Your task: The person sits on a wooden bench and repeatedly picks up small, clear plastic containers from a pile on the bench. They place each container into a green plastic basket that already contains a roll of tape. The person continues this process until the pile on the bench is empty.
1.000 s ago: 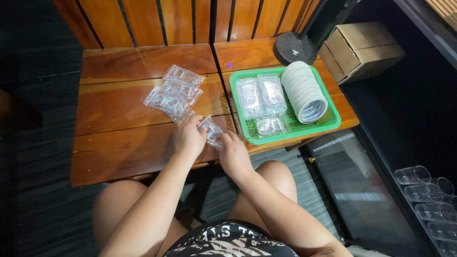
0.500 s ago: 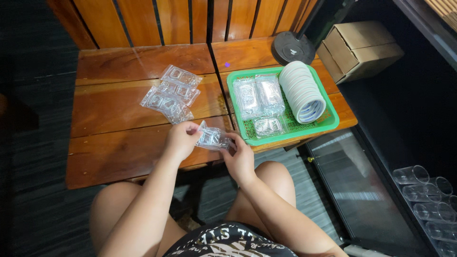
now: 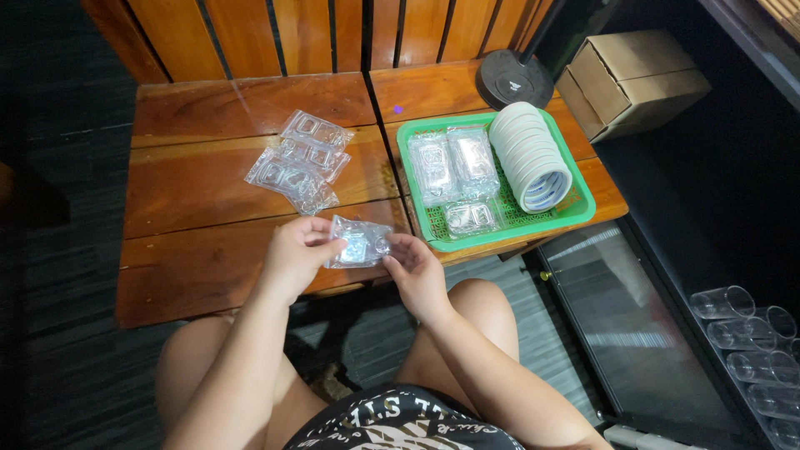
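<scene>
I see the left hand [image 3: 296, 254] and right hand [image 3: 414, 268] both pinching one small clear plastic packet [image 3: 358, 243] mid-frame, left of the green plastic tray [image 3: 583, 212]

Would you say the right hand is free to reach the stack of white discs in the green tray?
Probably not at once: the right hand shares the clear packet with the left hand. Otherwise nothing stands between it and the stack of white discs.

Slatted wooden table [image 3: 208, 175] with clear plastic packets [image 3: 298, 160], green tray [image 3: 583, 200], round black base [image 3: 514, 79]
</scene>
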